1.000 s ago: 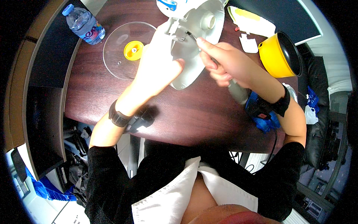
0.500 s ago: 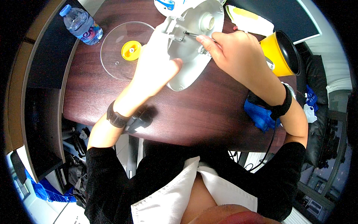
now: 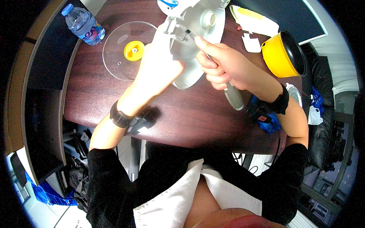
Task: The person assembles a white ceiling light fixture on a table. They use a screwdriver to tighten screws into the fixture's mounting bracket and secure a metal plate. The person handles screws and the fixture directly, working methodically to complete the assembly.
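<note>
My left hand [image 3: 157, 62] is closed on the near left edge of a white plastic appliance housing [image 3: 190, 64], tilted with its hollow inside showing. A round post [image 3: 208, 19] stands inside it, with small metal parts beside my left fingers. In my right hand [image 3: 224, 64] is a screwdriver [image 3: 234, 97], its grey handle sticking out below my fist. Its thin shaft runs up and left, and the dark tip is at the small metal parts in the housing. Whether the tip sits in a screw is too small to tell. My left fingertips are partly hidden behind the housing.
Left of the housing lies a clear glass lid [image 3: 114, 49] with a yellow knob [image 3: 134, 51]; a water bottle [image 3: 84, 25] is farther left. To the right are a yellow pot [image 3: 279, 57], a small white piece [image 3: 251, 43] and a yellow-white cloth or packet [image 3: 254, 22].
My right hand has turned from a fingertip hold to a fist around the screwdriver, and its handle now shows lower right. The housing has shifted slightly left and up.
</note>
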Demonstrator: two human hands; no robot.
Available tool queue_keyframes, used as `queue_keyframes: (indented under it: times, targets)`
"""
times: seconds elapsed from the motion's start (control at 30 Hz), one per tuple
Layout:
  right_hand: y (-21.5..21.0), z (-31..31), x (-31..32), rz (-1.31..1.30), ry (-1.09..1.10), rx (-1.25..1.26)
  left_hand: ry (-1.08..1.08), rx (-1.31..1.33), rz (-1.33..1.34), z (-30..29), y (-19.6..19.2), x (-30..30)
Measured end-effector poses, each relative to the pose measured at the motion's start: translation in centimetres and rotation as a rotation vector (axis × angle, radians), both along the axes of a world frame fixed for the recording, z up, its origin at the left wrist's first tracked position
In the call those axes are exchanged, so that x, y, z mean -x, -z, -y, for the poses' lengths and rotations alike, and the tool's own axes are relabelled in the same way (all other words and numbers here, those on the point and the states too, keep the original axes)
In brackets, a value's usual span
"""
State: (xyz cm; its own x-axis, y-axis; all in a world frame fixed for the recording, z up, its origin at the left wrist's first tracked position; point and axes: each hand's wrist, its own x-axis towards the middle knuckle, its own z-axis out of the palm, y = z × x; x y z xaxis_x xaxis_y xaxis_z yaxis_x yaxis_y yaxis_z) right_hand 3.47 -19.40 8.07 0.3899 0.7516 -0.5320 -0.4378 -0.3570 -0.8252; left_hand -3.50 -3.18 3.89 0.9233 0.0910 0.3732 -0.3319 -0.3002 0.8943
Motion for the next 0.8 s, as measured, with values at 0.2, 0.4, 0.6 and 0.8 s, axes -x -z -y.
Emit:
queue_keyframes:
  times: [0.2,0.4,0.6,0.8]
  targets:
    - [0.7,0.3,-0.3,0.737,0.035,0.106,-0.028,0.051,-0.063,-0.2,0.3,-0.3]
    - [-0.6,1.5,-1.0,1.954,-0.008,0.319,-0.035,0.031,-0.092,0.3,-0.6,0.0]
    - [-1.2,0.9,-0.7,2.064,-0.062,0.389,-0.040,0.023,-0.038,0.3,-0.4,-0.1]
    - [-1.0,0.8,-0.7,2.137,-0.056,0.380,-0.031,0.014,-0.012,0.1,0.0,-0.1]
